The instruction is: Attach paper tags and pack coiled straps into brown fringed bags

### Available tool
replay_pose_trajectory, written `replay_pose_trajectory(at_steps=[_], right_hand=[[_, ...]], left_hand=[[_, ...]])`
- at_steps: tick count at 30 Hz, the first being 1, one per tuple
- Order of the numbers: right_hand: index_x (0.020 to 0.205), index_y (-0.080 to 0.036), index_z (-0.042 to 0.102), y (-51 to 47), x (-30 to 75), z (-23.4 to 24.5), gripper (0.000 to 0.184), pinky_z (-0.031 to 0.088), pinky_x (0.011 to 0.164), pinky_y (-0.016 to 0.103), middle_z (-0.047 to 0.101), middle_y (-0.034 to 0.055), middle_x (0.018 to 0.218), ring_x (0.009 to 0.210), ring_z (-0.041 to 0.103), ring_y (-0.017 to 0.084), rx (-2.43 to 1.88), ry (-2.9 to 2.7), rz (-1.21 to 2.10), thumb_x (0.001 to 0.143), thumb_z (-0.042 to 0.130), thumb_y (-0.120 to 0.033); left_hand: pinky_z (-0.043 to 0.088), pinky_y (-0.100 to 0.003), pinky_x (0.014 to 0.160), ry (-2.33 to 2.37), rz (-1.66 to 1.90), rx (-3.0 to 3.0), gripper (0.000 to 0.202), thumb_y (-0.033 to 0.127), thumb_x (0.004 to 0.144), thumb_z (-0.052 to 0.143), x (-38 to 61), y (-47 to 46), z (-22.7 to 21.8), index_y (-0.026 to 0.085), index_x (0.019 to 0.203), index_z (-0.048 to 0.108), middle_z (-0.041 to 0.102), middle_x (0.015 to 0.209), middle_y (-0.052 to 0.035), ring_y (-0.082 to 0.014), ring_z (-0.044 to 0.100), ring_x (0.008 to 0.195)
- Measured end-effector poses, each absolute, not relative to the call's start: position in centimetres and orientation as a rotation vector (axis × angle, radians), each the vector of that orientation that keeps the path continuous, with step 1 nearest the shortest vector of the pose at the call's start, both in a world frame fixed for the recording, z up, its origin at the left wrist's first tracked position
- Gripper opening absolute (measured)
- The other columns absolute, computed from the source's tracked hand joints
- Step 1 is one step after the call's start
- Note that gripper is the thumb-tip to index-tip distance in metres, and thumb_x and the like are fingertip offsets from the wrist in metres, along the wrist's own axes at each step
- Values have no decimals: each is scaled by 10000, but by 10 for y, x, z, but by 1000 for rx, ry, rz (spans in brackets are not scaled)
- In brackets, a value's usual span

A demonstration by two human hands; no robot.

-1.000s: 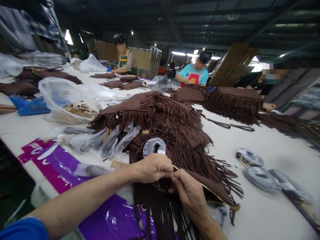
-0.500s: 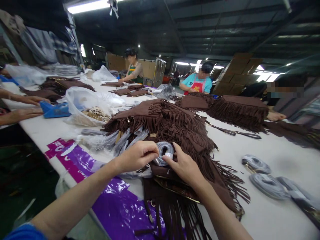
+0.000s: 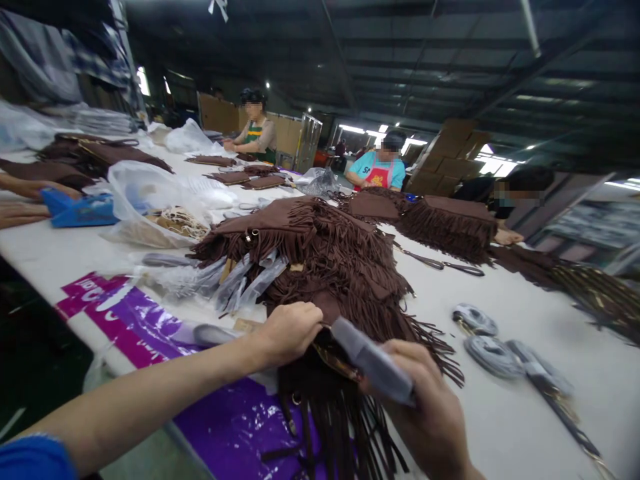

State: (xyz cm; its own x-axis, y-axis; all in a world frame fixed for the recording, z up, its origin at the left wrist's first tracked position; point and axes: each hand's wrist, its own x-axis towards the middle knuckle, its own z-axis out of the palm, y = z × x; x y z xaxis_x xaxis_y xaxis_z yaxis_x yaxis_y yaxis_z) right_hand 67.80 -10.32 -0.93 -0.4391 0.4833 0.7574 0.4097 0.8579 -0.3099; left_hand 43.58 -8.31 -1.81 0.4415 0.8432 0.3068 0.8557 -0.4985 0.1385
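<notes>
My right hand (image 3: 427, 393) is closed around a coiled strap in greyish wrapping (image 3: 370, 357), seen nearly edge-on and slightly blurred. This coil is over the open top of a brown fringed bag (image 3: 313, 380), whose gold-coloured zipper shows along the mouth. At that mouth's far edge, my left hand (image 3: 295, 330) is closed with the fingertips pinching the rim. The bag's long fringe hangs toward me across a purple plastic bag (image 3: 225, 427). Just beyond both hands lies a heap of similar brown fringed bags (image 3: 320, 247).
Several wrapped strap coils (image 3: 493, 357) lie on the white table (image 3: 435, 313) at right. A clear plastic bag of cords (image 3: 135, 200) and a blue holder (image 3: 77, 208) stand at left. Another person's hands are beside the holder. Co-workers (image 3: 380, 167) stand across the table.
The coil has been turned from flat to edge-on and shifted right and toward me in my right hand. My left hand has come down to the bag's rim. The view has swung right.
</notes>
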Motion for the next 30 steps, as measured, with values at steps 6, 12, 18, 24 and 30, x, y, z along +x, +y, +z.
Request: replay_pose_trajectory(at_steps=[6, 12, 18, 24, 30], right_hand=[[1040, -124, 633, -122, 671, -26, 264, 559, 845, 342, 642, 129, 956, 946, 607, 232, -602, -2273, -540, 968, 381, -87], [1125, -36, 631, -105, 644, -53, 323, 585, 716, 382, 627, 169, 950, 866, 588, 279, -879, -2186, -788, 955, 361, -91], [1118, 2, 621, -125, 631, -66, 397, 581, 715, 364, 621, 177, 953, 900, 572, 279, -760, -2254, -640, 957, 267, -75], [963, -85, 658, -88, 646, -56, 278, 546, 595, 385, 599, 157, 869, 774, 543, 283, -1016, -2197, -823, 898, 389, -66], [1118, -149, 596, -71, 680, -74, 326, 544, 818, 393, 612, 133, 1086, 965, 549, 294, -1115, -2318, -589, 806, 554, -64]], left_hand=[[397, -263, 650, -1384, -814, -2568, 279, 206, 984, 338, 439, -75, -14, 182, 758, 501, 545, 745, -9, -150, 507, 705], [394, -264, 645, -1220, -933, -2464, 303, 210, 1001, 317, 437, -82, -21, 183, 767, 506, 539, 748, -18, -155, 500, 704], [423, -253, 654, -1260, -1000, -2438, 294, 201, 998, 311, 439, -86, -17, 180, 786, 514, 559, 768, -23, -150, 519, 721], [433, -242, 663, -1147, -945, -2460, 290, 177, 1002, 304, 441, -86, -17, 174, 832, 539, 575, 807, -38, -153, 532, 764], [410, -253, 631, -1167, -920, -2506, 270, 152, 990, 318, 437, -81, -34, 175, 805, 515, 560, 783, -31, -160, 514, 730]])
